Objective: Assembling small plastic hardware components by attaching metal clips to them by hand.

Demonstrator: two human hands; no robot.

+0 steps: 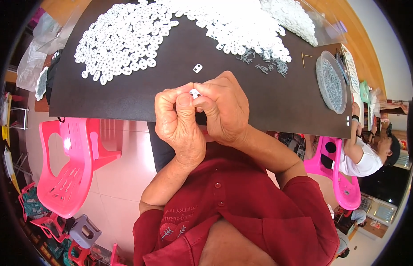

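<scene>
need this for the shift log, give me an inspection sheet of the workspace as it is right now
surface: black mat on a wooden table.
job's things: small white plastic piece pinched between both hands; one loose white piece on the mat just beyond them.
clutter: big heaps of white pieces; small grey pins; round clear dish of small metal bits; plastic bags at the left edge.
grippers: left hand and right hand both closed on the piece, touching each other.
cables: nothing seen.
surroundings: pink plastic chair to the left, another person seated at right, tiled floor.
</scene>
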